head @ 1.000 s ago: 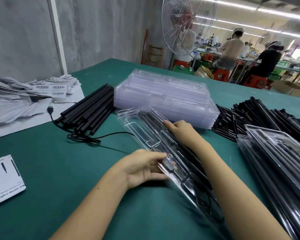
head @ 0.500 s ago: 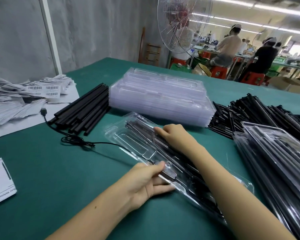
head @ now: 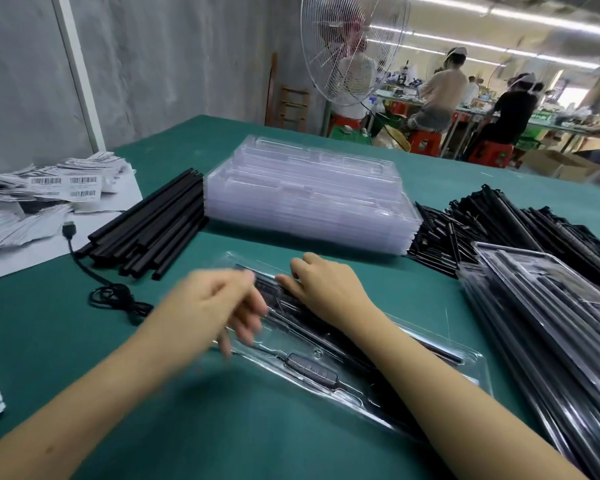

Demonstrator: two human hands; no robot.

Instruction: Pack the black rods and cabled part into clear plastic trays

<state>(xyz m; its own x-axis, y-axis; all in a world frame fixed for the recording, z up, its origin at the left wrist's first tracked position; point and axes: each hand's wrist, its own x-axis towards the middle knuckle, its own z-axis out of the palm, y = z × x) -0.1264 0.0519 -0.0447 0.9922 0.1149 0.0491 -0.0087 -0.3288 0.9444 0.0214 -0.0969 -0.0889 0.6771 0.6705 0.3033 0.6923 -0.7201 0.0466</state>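
A clear plastic tray (head: 471, 372) lies flat on the green table in front of me, with black rods and a cabled part with an inline controller (head: 312, 370) inside. My right hand (head: 329, 292) presses its fingers on the tray's far left end. My left hand (head: 215, 306) is blurred just above the tray's near left side, fingers loosely curled and holding nothing. A bundle of loose black rods (head: 153, 230) lies to the left. A black USB cable (head: 111, 296) is coiled beside it.
A stack of empty clear trays (head: 309, 199) stands behind the hands. At the right are a pile of black rods (head: 499, 223) and a stack of filled trays (head: 551, 334). Barcode leaflets (head: 32, 199) lie far left. A fan (head: 350, 46) and seated people are beyond the table.
The tray, tilted up a second ago, now lies flat. My left hand has lifted off its near edge and moved up and left. My right hand stays on the tray's far end.
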